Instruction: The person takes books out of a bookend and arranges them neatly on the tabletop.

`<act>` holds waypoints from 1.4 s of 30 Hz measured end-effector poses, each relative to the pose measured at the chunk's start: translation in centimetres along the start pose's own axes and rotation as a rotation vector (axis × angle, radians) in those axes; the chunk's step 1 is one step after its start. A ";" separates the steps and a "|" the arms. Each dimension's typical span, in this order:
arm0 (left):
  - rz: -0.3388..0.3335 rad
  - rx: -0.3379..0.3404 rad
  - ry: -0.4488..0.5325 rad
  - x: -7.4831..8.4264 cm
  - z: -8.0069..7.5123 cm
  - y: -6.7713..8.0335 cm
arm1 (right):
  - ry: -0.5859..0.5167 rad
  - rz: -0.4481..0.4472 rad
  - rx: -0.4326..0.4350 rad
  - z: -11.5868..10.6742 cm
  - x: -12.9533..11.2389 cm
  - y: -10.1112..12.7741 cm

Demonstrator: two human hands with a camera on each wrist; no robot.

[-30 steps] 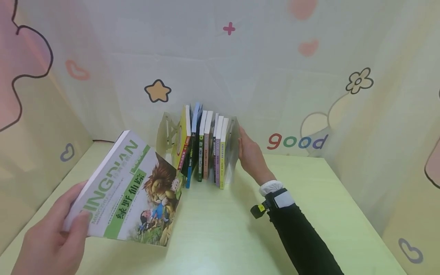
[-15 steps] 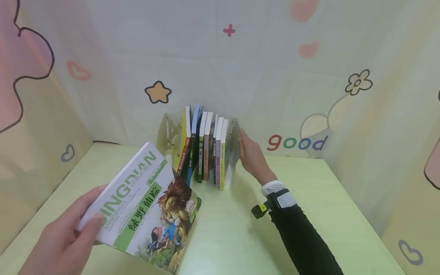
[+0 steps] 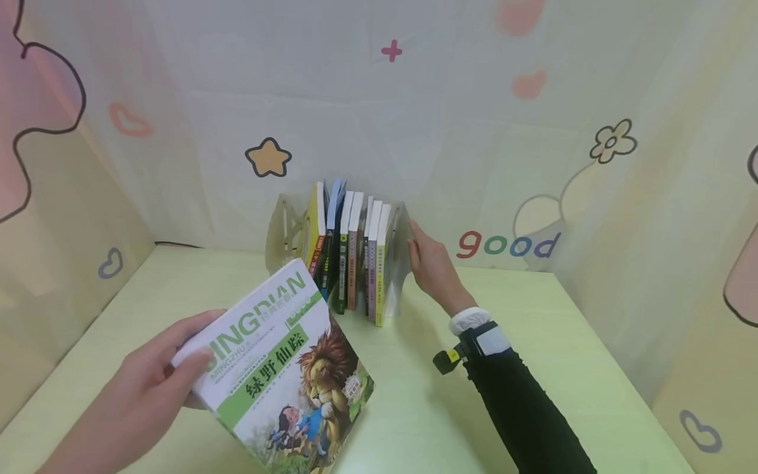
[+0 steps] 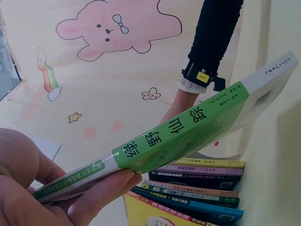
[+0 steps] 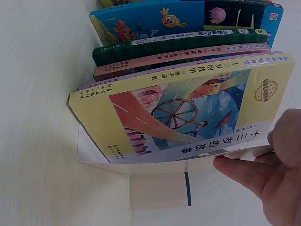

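Observation:
My left hand (image 3: 142, 388) grips a thick white-and-green book (image 3: 266, 355) by its left end, thumb over the cover, which pictures a lion and a girl. In the left wrist view its green spine (image 4: 178, 125) faces the camera. Farther back, several books (image 3: 352, 263) stand upright in a pale book rack (image 3: 278, 234), spines forward, those on the left leaning a little. My right hand (image 3: 437, 268) holds the rear edge of the rack's right side panel (image 3: 401, 247). The right wrist view shows a yellow-edged book (image 5: 183, 108) beside that panel, with thumb and fingers at the panel's edge.
The rack stands on a pale green-yellow table (image 3: 503, 368) near the back curtain (image 3: 450, 131), which is printed with a star, hearts and the word "good". Curtains also close off the left and right sides. A dark cord (image 3: 177, 244) lies at the table's back left edge.
My left hand has carried the book to the right and slightly down, so it now overlaps the lower left of the row in the head view. My right hand has stayed at the rack.

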State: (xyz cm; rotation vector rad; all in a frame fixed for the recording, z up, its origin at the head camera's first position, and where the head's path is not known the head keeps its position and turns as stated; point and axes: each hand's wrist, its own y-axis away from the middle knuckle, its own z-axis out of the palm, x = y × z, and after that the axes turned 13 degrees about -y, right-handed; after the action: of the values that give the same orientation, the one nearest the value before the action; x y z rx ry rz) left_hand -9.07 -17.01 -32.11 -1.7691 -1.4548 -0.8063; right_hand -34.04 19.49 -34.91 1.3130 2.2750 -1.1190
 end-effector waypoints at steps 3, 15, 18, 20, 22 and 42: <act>0.031 -0.029 0.065 0.1 0.3 -0.9 | -0.010 0.009 -0.003 -0.1 -0.2 0.0; 0.018 -0.138 0.173 0.8 1.4 -3.9 | -0.087 0.057 0.017 -0.6 0.0 0.4; 0.031 -0.160 0.190 0.8 1.7 -4.5 | -0.104 0.068 0.016 -0.7 0.0 0.5; 0.032 -0.172 0.194 0.7 1.8 -4.9 | -0.113 0.075 0.010 -0.9 0.0 0.5; 0.026 -0.179 0.193 0.7 2.0 -5.3 | -0.132 0.086 -0.005 -1.0 -0.1 0.6; -0.010 -0.252 0.280 -0.5 2.8 -7.4 | -0.224 0.206 -0.211 -1.9 -0.6 7.2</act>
State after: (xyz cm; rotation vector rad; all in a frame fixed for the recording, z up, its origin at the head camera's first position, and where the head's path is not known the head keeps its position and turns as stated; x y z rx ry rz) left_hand -16.30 -14.05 -33.16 -1.7444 -1.2202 -1.2343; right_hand -27.52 22.59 -36.78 1.2383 1.9842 -0.8817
